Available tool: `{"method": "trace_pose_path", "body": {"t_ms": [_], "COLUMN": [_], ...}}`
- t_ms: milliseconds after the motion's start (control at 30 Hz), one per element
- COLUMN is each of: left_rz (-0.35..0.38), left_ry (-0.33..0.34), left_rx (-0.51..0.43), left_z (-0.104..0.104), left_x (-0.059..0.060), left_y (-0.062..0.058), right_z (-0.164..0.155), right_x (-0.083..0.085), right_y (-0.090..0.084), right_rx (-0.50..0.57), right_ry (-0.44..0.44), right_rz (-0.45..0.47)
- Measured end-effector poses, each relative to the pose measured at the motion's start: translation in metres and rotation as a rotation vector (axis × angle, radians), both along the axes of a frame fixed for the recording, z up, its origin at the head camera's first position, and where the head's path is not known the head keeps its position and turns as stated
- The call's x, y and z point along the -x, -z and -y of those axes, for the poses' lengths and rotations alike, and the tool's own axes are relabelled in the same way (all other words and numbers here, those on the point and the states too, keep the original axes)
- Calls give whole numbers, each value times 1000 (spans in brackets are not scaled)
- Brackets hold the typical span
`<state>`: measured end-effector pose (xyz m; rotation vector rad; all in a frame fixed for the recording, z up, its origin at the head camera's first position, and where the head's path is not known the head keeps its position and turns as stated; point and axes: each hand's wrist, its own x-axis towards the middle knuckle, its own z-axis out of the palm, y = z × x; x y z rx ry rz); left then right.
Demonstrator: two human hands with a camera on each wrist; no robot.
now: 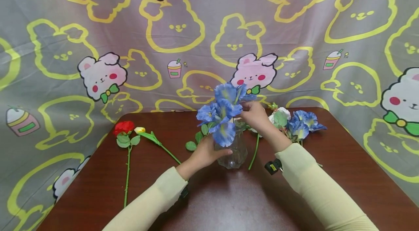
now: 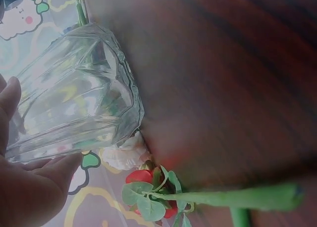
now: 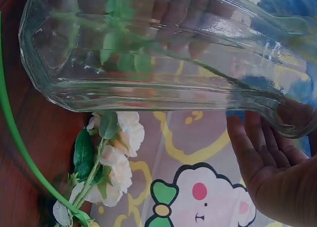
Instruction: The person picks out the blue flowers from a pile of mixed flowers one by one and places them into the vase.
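A clear faceted glass vase stands on the table, and my left hand grips its side with the thumb across the front. Blue flowers rise over the vase mouth and hide part of it. A thin stem runs down inside the glass in the right wrist view. At the mouth, my right hand pinches the blue flowers just below the blooms; its fingertips are partly hidden. Its other fingers lie loosely bent beside the vase neck.
On the left of the brown table lie a red rose and a yellow-white tulip. White flowers and more blue flowers lie to the right. A patterned curtain hangs behind. Green leaves show left of the vase.
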<state>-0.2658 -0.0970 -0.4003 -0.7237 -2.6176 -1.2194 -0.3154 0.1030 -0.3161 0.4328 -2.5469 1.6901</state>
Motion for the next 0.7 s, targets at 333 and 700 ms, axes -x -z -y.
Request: {"method": "trace_pose_path", "body": {"t_ms": [333,700], "left_rz": [13,-13], "left_ry": [3,4], "left_rx": [-8,10], "left_z": [0,1], "left_x": [0,-1], "left_y": [1,1], "right_z": [-3,-8], "right_x": [-3,-5], "right_y": [-2,-2], "right_rx": [-25,-41], "right_ry": [4,5], "right_rz": [-12,2]}}
